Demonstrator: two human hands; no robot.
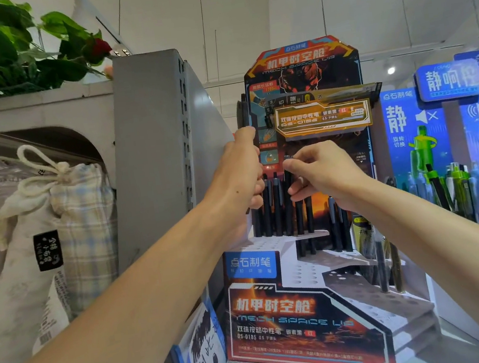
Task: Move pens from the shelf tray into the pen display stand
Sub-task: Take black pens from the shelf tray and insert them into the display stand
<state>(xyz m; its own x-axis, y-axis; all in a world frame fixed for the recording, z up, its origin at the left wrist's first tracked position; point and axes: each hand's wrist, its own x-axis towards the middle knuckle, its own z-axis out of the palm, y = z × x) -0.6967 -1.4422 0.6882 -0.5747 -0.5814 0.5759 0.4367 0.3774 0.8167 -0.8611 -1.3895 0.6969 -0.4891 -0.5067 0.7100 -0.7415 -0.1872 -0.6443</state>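
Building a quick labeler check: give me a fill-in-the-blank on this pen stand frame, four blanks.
1. The right hand pinches a dark ____ over the top tier of the display stand.
2. The left hand grips the stand's ____ edge.
3. To the right stands a neighbouring display whose main colour is ____.
4. The stand's lower stepped tiers show mostly ____ holes.

Missing words: pen; left; blue; empty
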